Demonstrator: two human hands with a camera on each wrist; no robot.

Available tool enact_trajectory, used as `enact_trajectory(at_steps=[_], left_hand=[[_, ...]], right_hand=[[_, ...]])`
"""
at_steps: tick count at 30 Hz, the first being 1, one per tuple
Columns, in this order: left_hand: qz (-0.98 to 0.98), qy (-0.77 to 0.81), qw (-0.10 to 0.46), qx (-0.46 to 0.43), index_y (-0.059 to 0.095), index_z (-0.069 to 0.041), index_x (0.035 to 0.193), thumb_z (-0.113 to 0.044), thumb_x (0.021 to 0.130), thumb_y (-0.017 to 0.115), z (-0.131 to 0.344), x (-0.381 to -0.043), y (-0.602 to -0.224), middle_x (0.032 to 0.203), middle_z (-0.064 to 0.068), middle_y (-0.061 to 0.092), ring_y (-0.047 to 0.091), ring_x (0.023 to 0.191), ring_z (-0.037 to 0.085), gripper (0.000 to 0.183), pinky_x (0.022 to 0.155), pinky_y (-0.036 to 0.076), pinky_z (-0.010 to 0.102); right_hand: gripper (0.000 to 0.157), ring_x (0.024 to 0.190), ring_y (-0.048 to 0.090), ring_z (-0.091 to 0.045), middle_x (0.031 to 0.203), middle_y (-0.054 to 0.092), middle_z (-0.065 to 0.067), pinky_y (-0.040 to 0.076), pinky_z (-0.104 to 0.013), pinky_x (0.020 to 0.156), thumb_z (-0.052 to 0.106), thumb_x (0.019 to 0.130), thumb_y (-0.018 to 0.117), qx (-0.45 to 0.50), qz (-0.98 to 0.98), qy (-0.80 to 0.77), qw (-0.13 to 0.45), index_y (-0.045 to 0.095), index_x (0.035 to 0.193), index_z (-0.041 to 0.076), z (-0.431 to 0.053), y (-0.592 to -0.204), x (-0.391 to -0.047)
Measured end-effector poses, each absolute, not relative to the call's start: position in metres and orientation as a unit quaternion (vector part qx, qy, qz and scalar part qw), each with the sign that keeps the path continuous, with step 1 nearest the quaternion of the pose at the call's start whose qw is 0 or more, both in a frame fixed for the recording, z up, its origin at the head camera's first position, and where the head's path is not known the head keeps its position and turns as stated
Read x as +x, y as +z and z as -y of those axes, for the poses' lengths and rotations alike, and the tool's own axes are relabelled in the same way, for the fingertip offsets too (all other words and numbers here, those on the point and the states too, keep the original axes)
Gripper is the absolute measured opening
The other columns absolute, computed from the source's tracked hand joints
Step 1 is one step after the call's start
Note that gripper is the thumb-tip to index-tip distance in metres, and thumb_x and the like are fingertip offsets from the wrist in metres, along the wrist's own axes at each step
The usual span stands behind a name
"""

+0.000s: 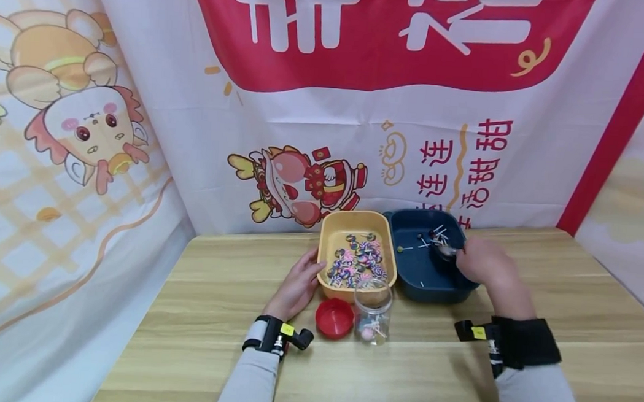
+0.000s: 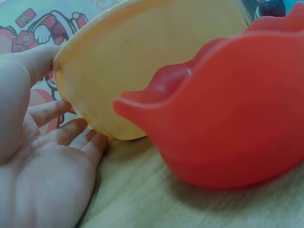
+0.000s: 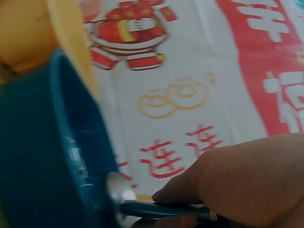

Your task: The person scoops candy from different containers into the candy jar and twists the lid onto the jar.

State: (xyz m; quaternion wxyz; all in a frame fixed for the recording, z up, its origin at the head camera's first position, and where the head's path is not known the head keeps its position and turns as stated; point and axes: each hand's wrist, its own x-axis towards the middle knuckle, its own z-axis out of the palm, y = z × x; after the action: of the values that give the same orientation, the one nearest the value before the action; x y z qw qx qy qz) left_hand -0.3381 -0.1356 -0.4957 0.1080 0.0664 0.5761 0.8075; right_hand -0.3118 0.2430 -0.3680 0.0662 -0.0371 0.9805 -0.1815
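Note:
My left hand (image 1: 297,284) holds the left side of a yellow basin (image 1: 329,226), thumb at the rim and fingers (image 2: 78,126) against the outer wall. Small swirled lollipops (image 1: 358,260) lie spread inside that basin. Over the right side of a dark blue basin (image 1: 424,287), my right hand (image 1: 484,260) grips the handle of a metal spoon (image 1: 447,250). Its bowl is down inside the blue basin, close to several lollipops (image 1: 438,235) with white sticks. In the right wrist view, the spoon handle (image 3: 156,209) lies between thumb and fingers.
In front of the yellow basin stand a red wavy-rimmed bowl (image 1: 334,318) and a clear jar (image 1: 373,315) with a few lollipops in it. The two basins sit side by side near the back of the wooden table (image 1: 400,378), before a printed cloth (image 1: 305,117).

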Motion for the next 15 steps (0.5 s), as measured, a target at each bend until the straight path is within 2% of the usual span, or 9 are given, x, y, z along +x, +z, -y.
enact_trajectory(at_steps=[5, 8, 11, 15], left_hand=[[-0.576, 0.807, 0.11, 0.064, 0.024, -0.011, 0.163, -0.014, 0.107, 0.051, 0.136, -0.339, -0.497, 0.168, 0.013, 0.023, 0.029, 0.153, 0.029, 0.062, 0.125, 0.028, 0.039], [-0.576, 0.809, 0.106, 0.062, 0.027, -0.012, 0.162, -0.014, 0.107, 0.052, 0.136, -0.339, -0.497, 0.167, 0.012, 0.025, 0.03, 0.152, 0.028, 0.061, 0.125, 0.029, 0.038], [-0.574, 0.81, 0.102, 0.068, 0.027, -0.011, 0.161, -0.013, 0.106, 0.053, 0.136, -0.338, -0.498, 0.167, 0.013, 0.025, 0.03, 0.152, 0.029, 0.061, 0.125, 0.028, 0.039], [-0.574, 0.809, 0.101, 0.073, 0.026, -0.01, 0.162, -0.015, 0.105, 0.056, 0.137, -0.338, -0.498, 0.168, 0.013, 0.024, 0.03, 0.152, 0.029, 0.065, 0.125, 0.027, 0.04]], right_hand=[[0.032, 0.083, 0.057, -0.034, 0.099, 0.06, -0.024, 0.049, -0.042, 0.064, 0.016, 0.1, 0.046, -0.014, -0.981, -0.179, 0.073, 0.062, 0.112, -0.009, -0.231, -0.393, -0.324], [0.031, 0.086, 0.058, -0.037, 0.105, 0.062, -0.027, 0.052, -0.05, 0.068, 0.016, 0.099, 0.053, -0.006, -0.984, -0.167, 0.063, 0.062, 0.114, -0.009, -0.225, -0.409, -0.333], [0.027, 0.085, 0.059, -0.037, 0.102, 0.064, -0.026, 0.054, -0.055, 0.071, 0.017, 0.099, 0.057, -0.012, -0.986, -0.163, 0.042, 0.064, 0.109, -0.008, -0.221, -0.423, -0.342], [0.025, 0.08, 0.06, -0.035, 0.095, 0.063, -0.024, 0.054, -0.053, 0.072, 0.016, 0.1, 0.06, -0.022, -0.984, -0.174, 0.028, 0.063, 0.104, -0.009, -0.217, -0.431, -0.348]])
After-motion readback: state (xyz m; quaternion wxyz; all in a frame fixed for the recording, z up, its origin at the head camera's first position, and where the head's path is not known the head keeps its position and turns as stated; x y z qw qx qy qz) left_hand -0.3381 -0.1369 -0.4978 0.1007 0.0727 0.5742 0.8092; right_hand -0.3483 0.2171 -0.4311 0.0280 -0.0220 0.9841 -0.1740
